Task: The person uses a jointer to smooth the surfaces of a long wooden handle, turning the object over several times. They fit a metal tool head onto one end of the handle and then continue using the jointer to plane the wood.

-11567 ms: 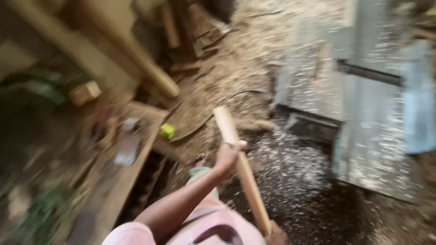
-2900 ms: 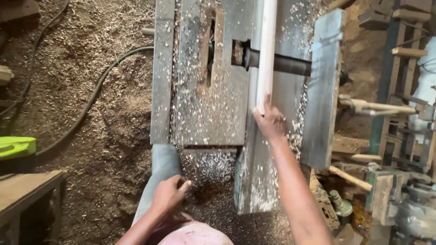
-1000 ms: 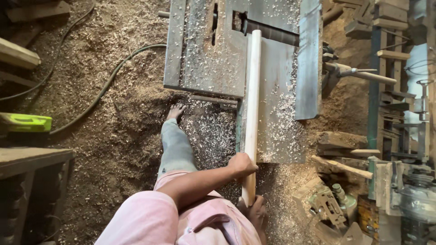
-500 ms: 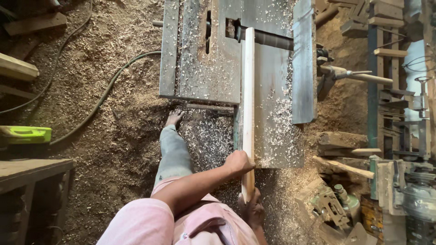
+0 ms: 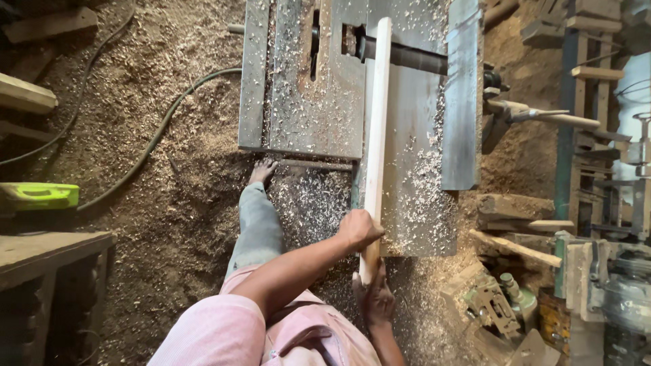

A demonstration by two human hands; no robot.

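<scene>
The left hand [image 5: 359, 229] presses down on the long pale wooden strip [image 5: 377, 129], its grip curled over the near part of the stick, fingers wrapped to the right edge. Just below it, in the lower centre of the frame, the right hand [image 5: 377, 298] cups the strip's near end, fingers closed around the butt as far as can be seen. The strip's long axis runs almost straight up the frame, away from both hands, so the bulk of its length lies ahead of the grip, with the left hand the nearer to its middle. It lies flat on the grey metal machine bench [image 5: 319, 102], strewn with pale shavings, its far end crossing the dark round cutter shaft [image 5: 407, 55] in the upper centre. A tall grey metal fence [image 5: 462, 95] stands to the right, apart from the strip. Below the bench, a bare foot [image 5: 262, 171] rests on the sawdust-covered floor [image 5: 135, 237], where a dark cable [image 5: 163, 129] curves at the upper left.
</scene>
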